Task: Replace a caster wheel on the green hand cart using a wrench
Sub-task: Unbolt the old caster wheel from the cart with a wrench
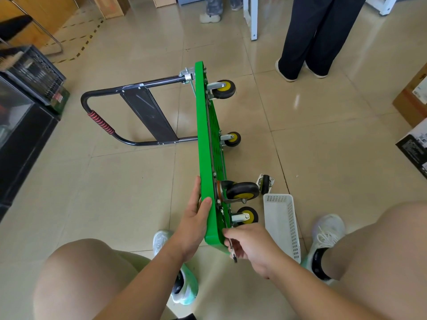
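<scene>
The green hand cart (209,144) stands on its long edge on the tiled floor, its black handle (108,125) folded out to the left and its yellow-hubbed caster wheels pointing right. My left hand (196,218) grips the near top edge of the deck, thumb over the rim. My right hand (251,245) is closed on a small metal wrench (233,249) at the deck's near corner, just below the nearest caster wheel (247,215). A bigger black caster (242,192) sits just above it. A loose caster wheel (265,183) lies on the floor beside the cart.
A white perforated plastic basket (283,225) lies right of the cart by my right shoe (325,236). Two people stand at the far side, one in dark trousers (312,35). Black crates (34,72) line the left; cardboard boxes (413,98) sit at the right edge.
</scene>
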The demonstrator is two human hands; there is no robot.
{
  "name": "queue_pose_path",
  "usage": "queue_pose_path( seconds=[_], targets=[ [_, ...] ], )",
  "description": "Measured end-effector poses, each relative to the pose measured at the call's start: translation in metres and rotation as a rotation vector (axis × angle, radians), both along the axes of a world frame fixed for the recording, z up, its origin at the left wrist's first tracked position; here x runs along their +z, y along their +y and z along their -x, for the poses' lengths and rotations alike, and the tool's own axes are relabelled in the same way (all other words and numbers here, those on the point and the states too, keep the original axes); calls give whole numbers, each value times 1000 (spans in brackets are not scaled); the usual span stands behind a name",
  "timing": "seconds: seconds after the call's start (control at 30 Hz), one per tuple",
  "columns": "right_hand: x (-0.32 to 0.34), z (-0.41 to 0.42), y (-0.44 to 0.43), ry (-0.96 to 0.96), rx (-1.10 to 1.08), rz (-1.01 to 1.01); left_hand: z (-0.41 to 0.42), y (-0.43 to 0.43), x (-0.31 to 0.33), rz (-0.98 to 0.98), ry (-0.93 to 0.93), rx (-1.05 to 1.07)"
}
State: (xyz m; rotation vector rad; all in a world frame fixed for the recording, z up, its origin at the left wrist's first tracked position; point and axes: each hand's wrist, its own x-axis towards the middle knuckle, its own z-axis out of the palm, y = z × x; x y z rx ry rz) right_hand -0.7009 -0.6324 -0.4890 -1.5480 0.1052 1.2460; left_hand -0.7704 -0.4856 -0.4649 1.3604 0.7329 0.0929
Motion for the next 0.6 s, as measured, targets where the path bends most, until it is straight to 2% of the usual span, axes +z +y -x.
queue_pose_path(
  seconds=[0.23, 0.43, 0.6],
  targets=[
    [-3, -6, 6, -26, -10, 10, 0, 0, 0, -6, 0, 7],
    [-17, -10, 9, -8, 134, 95, 0, 0, 1, -21, 2, -9],
    [-34, -10, 6, -172, 260, 175, 1, 0, 2, -18, 4, -14]
  ],
)
